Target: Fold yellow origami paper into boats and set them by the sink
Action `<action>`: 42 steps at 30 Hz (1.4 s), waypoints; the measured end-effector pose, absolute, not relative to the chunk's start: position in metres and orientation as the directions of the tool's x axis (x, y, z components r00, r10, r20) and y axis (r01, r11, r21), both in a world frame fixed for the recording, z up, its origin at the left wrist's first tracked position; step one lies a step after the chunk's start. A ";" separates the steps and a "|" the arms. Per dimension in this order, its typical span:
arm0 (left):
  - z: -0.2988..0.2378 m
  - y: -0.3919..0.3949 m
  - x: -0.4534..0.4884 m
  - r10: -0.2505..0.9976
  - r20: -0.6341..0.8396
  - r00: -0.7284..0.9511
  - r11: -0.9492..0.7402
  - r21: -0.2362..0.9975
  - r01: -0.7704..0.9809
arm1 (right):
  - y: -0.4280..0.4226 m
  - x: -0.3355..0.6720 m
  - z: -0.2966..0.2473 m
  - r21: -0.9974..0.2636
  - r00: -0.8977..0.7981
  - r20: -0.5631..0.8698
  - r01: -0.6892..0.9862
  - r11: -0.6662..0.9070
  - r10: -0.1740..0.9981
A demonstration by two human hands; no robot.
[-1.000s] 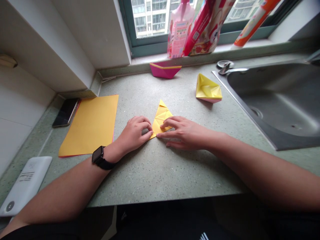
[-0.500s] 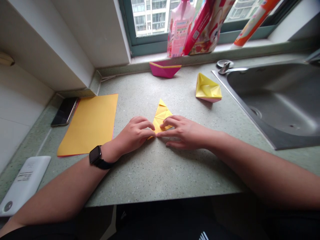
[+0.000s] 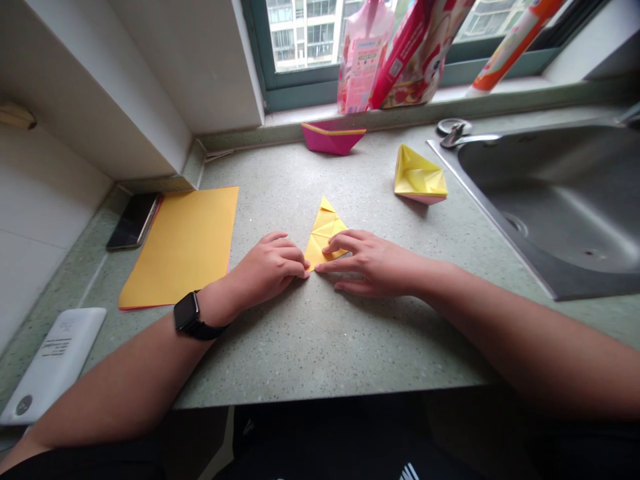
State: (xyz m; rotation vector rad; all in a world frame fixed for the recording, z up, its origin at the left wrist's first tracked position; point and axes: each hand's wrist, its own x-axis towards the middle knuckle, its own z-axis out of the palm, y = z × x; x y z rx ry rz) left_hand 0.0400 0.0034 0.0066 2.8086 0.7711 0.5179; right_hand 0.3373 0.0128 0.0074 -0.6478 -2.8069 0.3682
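Note:
A yellow sheet of paper folded into a small creased triangle [image 3: 324,230] lies on the counter, its tip pointing away from me. My left hand [image 3: 273,268] has its fingers curled together at the triangle's near left corner, thumb and forefinger closed on that edge. Spread fingers of my right hand [image 3: 367,263] rest on the paper's right side, with one fingertip along the near edge; they cover its right corner. Beyond the triangle stand a magenta paper boat [image 3: 334,141] with a yellow rim and, to the right, a yellow paper boat [image 3: 420,177] with a pink underside.
Yellow paper sheets [image 3: 183,247] lie to the left, beside a dark phone [image 3: 133,221]. Nearer me is a white power bank [image 3: 57,363]. A steel sink [image 3: 560,200] fills the right side. Pink packages [image 3: 364,70] and an orange-and-white tube [image 3: 515,47] stand on the window sill.
My left hand has drawn slightly left and its fingertips are tucked closer, showing more of the triangle's near corner. My right hand stays nearly in place. The view has shifted slightly.

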 end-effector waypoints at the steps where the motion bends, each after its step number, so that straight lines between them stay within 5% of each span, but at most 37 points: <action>1: 0.007 0.003 0.039 0.527 0.272 0.806 -0.846 0.266 0.463 | 0.013 0.337 0.007 -0.296 -0.873 0.175 0.394 0.870 0.455; 19: 0.020 0.005 0.029 0.551 0.188 0.813 -0.798 0.405 0.447 | 0.014 0.340 0.005 -0.327 -0.865 0.177 0.399 0.857 0.470; 42: 0.016 0.005 0.028 0.495 0.213 0.843 -0.832 0.395 0.389 | 0.014 0.339 0.004 -0.248 -0.878 0.235 0.362 0.899 0.418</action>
